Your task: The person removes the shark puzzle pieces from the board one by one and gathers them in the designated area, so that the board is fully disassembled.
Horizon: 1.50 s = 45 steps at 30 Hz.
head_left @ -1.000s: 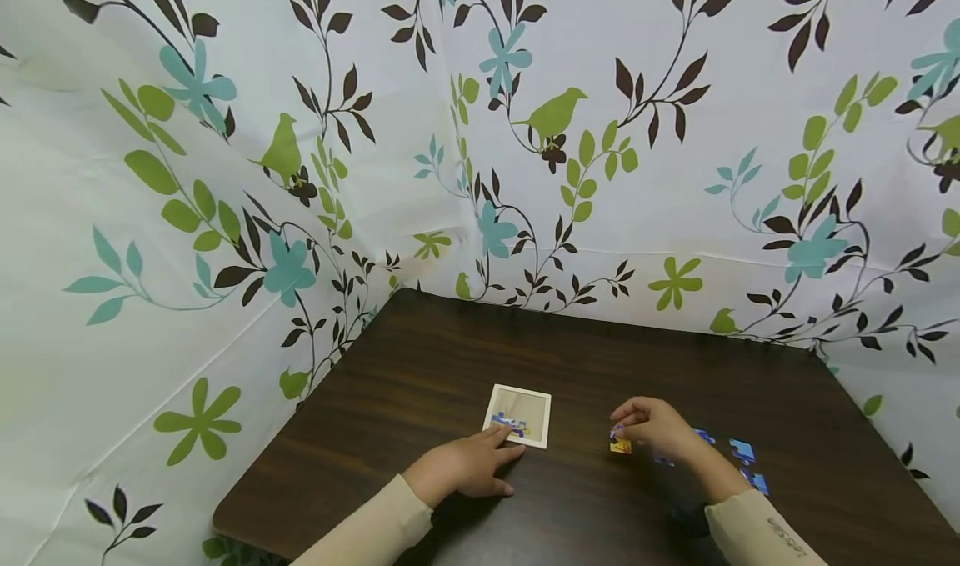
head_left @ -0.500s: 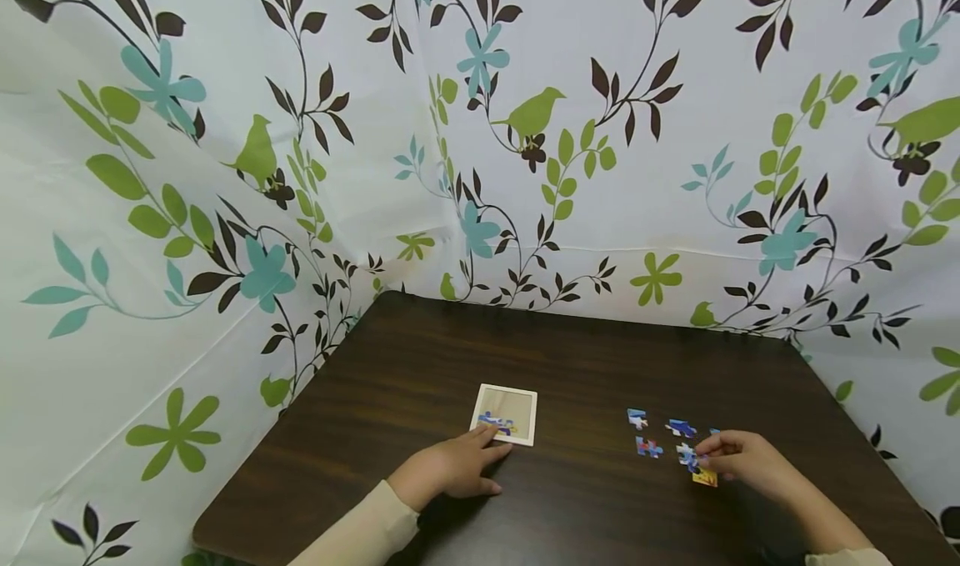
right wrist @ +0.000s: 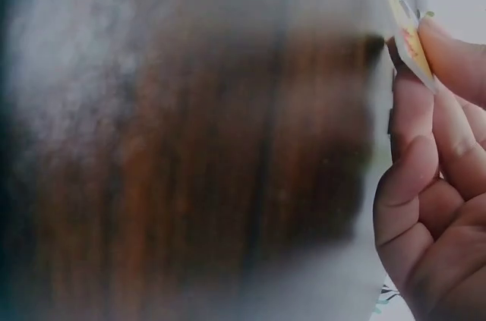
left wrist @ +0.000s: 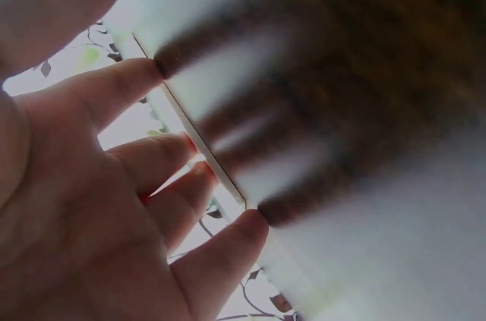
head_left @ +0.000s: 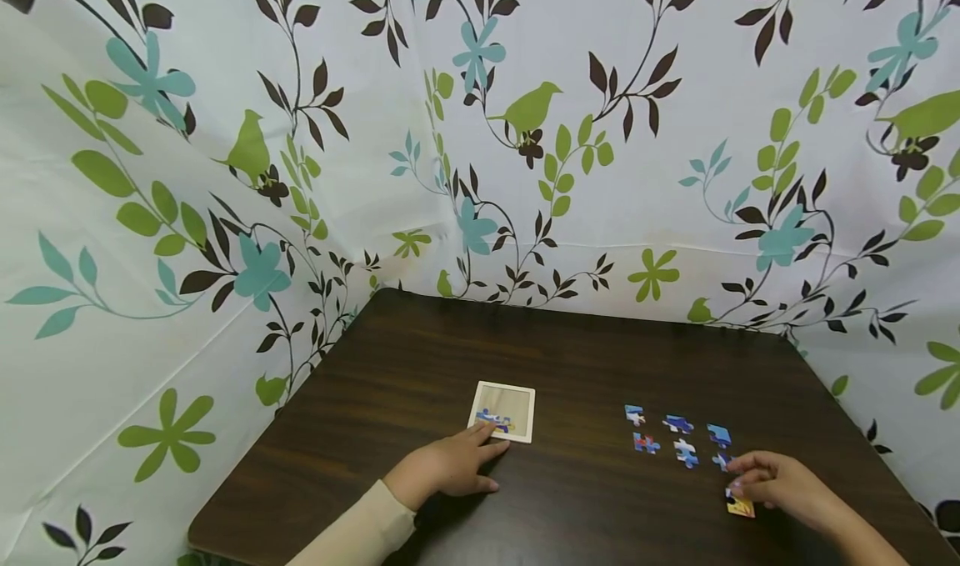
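Note:
My left hand (head_left: 446, 468) rests at the near edge of a pale wooden puzzle tray (head_left: 531, 416), fingers extended and touching its rim. A few blue and yellow pieces (head_left: 501, 423) sit joined in the tray's lower part, partly behind the fingertips. In the left wrist view the spread fingers meet the tray's thin edge. My right hand (head_left: 783, 487) pinches a yellow puzzle piece (head_left: 741, 506) at the right of the table. Seen from the right wrist, the piece (right wrist: 410, 44) is between thumb and fingers, tilted on edge.
Several loose puzzle pieces lie in two rows left of the right hand, among them a red-and-blue piece (head_left: 647, 443), a dark blue one (head_left: 678, 424) and a light blue one (head_left: 719, 435). The dark wooden table (head_left: 570, 358) meets a patterned curtain (head_left: 360, 149) behind and left.
My right hand has moved right and nearer with the yellow puzzle piece, uncovering the loose pieces. The left hand has stayed at the tray. The head view has shifted slightly.

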Each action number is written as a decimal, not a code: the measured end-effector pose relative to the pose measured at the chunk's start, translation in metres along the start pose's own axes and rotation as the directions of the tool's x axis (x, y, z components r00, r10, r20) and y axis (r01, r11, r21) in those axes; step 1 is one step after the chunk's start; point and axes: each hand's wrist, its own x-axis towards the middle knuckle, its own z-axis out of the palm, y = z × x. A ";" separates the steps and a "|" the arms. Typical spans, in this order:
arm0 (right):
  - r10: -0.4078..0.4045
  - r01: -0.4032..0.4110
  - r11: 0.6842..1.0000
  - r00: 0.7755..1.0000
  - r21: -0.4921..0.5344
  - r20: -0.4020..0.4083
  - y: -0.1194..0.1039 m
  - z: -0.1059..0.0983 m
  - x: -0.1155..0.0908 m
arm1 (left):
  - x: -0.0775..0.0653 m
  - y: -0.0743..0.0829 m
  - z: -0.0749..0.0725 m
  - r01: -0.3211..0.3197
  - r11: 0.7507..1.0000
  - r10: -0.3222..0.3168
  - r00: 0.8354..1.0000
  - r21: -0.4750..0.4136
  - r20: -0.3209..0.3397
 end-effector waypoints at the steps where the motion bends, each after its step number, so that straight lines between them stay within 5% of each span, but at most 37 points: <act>1: -0.009 0.009 1.000 1.000 -0.008 -0.003 0.000 0.001 0.000 | 0.000 0.000 0.000 -0.001 1.000 0.001 1.000 0.001 0.000; 18: -0.037 0.024 0.986 0.997 -0.165 -0.073 -0.003 0.004 0.004 | 0.001 0.000 -0.002 0.000 1.000 0.000 1.000 -0.017 -0.004; 31: 0.000 -0.009 0.986 0.998 -0.165 -0.056 -0.004 0.004 0.004 | 0.000 -0.001 0.001 0.005 1.000 -0.005 1.000 -0.005 -0.004; 37: 0.003 -0.031 0.978 0.991 -0.204 -0.132 -0.021 -0.001 0.012 | -0.001 -0.002 0.001 0.012 1.000 -0.012 1.000 -0.007 -0.003; 45: -0.102 0.064 0.977 0.978 -0.205 -0.181 -0.059 0.011 0.034 | -0.001 0.000 0.001 0.013 1.000 -0.013 1.000 0.000 0.003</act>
